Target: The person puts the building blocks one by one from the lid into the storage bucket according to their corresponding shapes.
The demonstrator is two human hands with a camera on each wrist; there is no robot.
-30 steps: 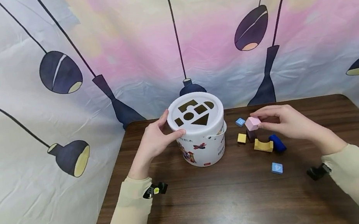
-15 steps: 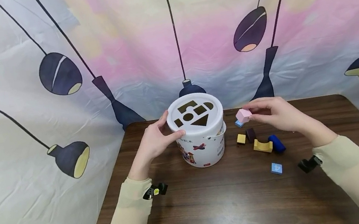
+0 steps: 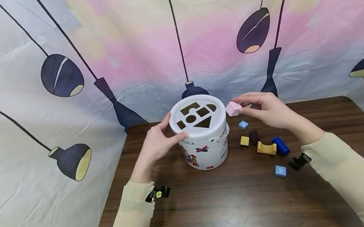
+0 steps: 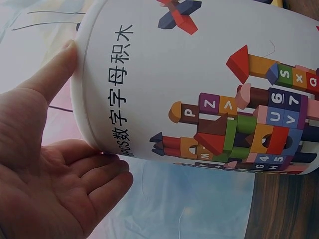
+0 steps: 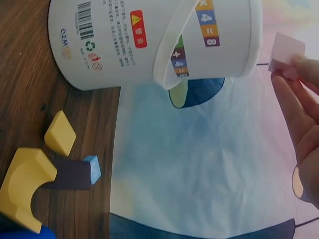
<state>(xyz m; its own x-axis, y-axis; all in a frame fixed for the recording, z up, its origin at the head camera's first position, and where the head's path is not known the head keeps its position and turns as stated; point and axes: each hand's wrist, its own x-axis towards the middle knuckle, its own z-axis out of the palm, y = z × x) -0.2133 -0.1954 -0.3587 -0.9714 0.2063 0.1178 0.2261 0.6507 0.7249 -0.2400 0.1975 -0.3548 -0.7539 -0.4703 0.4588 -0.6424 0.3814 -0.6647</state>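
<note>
A white toy-block bucket (image 3: 206, 152) stands upright on the table, its lid (image 3: 217, 117) cut with several shaped holes. My left hand (image 3: 157, 140) rests against the lid's left rim, thumb and fingers spread apart along the edge; in the left wrist view the fingers (image 4: 102, 167) look relaxed against the wall. Just right of the lid, at about its height, my right hand (image 3: 267, 110) pinches a pink block (image 3: 233, 108) between thumb and fingertips. The right wrist view shows the block (image 5: 287, 52) in the air, slightly apart from the bucket's rim.
Right of the bucket lie a blue number tile (image 3: 243, 124), a yellow block (image 3: 244, 141), a dark block (image 3: 254, 137), a yellow arch (image 3: 267, 148) and a blue cylinder (image 3: 281, 145). Another blue tile (image 3: 280, 171) sits nearer. A printed cloth (image 3: 219, 36) hangs behind the table.
My right hand has carried the pink block up and leftward from above the loose blocks to beside the lid. The left hand and the bucket have stayed in place.
</note>
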